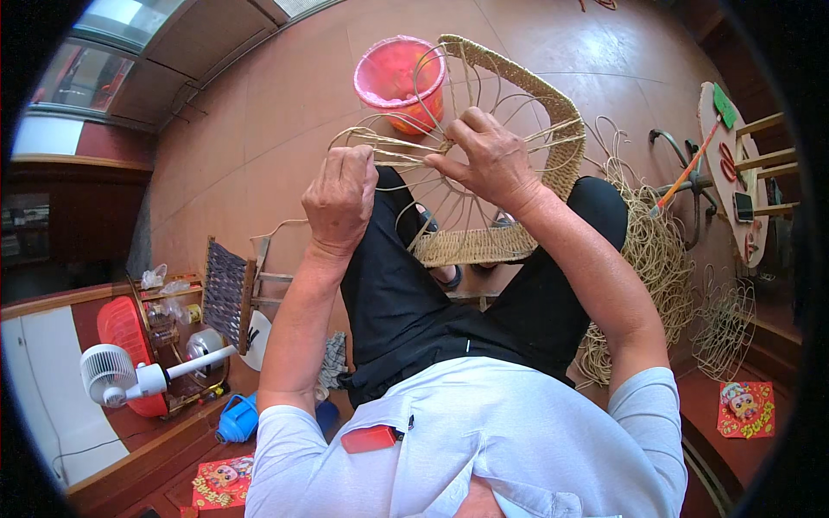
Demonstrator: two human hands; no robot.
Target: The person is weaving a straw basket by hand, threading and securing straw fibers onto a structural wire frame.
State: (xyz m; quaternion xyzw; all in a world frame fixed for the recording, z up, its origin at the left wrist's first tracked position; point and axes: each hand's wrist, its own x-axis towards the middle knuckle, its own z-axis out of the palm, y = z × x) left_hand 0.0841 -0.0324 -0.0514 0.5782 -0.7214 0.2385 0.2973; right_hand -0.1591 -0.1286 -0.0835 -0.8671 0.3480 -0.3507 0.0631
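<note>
Across my knees rests a partly woven straw piece, with a thick braided band bent around spoke-like cords. Loose strands stretch between my two hands over its open left side. My left hand is closed in a fist around the ends of several strands. Beside it, my right hand pinches strands near the point where the spokes meet, thumb pointing left. My fingers partly cover that meeting point, so the exact crossing of the cords is hidden.
A pink-lined red bucket stands beyond my hands. At right lies a large heap of straw cord, near a round-edged table holding a phone and scissors. A woven stool, white fan and blue jug stand at left.
</note>
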